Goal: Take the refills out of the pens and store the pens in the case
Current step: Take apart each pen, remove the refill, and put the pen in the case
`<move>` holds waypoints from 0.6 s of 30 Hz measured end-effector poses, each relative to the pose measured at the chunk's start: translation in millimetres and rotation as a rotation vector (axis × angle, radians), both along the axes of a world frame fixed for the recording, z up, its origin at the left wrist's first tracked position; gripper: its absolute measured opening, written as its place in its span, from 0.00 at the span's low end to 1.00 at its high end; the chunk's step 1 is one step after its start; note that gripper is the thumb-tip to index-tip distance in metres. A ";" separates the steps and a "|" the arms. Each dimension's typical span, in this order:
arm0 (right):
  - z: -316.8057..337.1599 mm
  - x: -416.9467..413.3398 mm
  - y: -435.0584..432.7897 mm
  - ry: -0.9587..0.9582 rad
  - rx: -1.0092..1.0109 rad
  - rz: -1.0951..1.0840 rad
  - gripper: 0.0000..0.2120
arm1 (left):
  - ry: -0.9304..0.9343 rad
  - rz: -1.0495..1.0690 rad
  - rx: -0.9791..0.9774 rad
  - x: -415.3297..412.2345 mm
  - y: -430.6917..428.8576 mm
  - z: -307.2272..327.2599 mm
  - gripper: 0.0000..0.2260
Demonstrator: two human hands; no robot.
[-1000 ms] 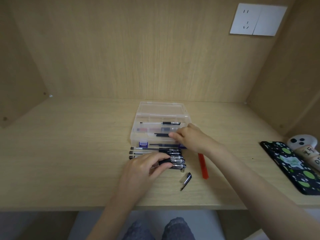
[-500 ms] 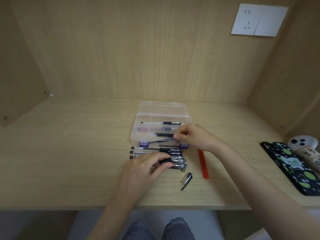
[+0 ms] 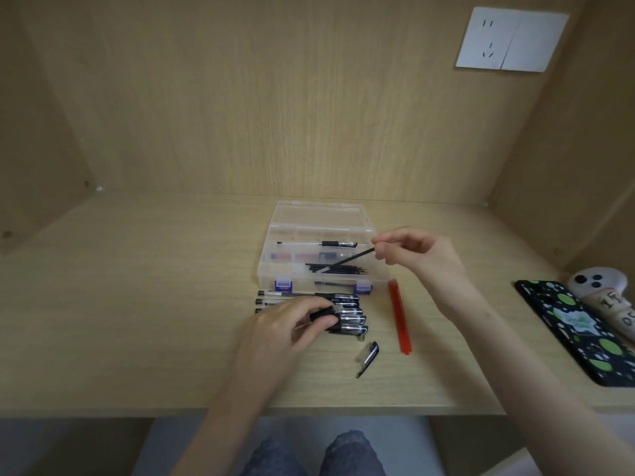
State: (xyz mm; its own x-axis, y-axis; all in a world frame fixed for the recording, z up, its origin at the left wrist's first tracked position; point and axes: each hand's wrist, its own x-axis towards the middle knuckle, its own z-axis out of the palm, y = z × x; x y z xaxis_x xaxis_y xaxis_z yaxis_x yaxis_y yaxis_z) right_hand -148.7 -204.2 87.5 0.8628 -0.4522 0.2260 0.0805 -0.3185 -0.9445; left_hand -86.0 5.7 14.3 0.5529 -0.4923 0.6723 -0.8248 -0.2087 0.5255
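Head camera view, looking down at a pale wooden desk (image 3: 137, 304) set in a wood-panelled alcove, with a white wall socket (image 3: 512, 39) on the back panel at upper right. A clear plastic case (image 3: 319, 214) with purple latches sits at the middle of the desk, lid open toward the back wall. Inside it lie one capped pen (image 3: 318, 243) across the far part, a reddish and dark item beneath it too blurred to name, and a small bundle of black refills (image 3: 338, 268) nearer the front wall.

At the right edge of the desk rests a black phone case (image 3: 577, 324) with green spots, and just beside it a white novelty item (image 3: 604, 290) whose shape is hard to make out.

A row of pens (image 3: 347, 312) with clear barrels and black grips lies side by side on the desk, just in front of the case. The left hand (image 3: 285, 329) rests on this row, thumb and fingers closed around the black grip section of one pen. The right hand (image 3: 415, 255) is raised over the case's right end, thumb and forefinger pinching the end of a thin black refill (image 3: 354, 260) that slants down and left into the case toward the bundle.

A bundle of red refills (image 3: 399, 317) lies on the desk to the right of the pens, running from the case's corner toward the near edge. A loose pen cap (image 3: 368, 355) with a dark clip lies alone on the desk in front of the row.
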 end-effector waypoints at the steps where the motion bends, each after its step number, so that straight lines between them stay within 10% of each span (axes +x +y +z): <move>1: 1.2 -6.5 -0.6 -0.029 0.088 0.014 0.05 | 0.013 0.007 -0.006 -0.1 0.1 0.5 0.14; 18: -26.1 -37.8 0.2 -0.242 0.590 -0.043 0.13 | 0.099 -0.004 -0.035 -3.3 1.3 2.6 0.14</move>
